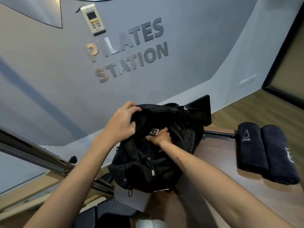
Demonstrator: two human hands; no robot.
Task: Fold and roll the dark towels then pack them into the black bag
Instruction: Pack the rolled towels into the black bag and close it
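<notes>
black bag, two rolled towels beside

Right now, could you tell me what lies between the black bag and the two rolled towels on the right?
In the head view, only bare wooden surface separates the black bag from the two rolled towels; a dark rail crosses its far edge.

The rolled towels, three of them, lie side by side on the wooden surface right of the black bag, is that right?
Not quite: the head view shows two rolled towels, not three. They do lie side by side on the wooden surface, right of the black bag.
</notes>
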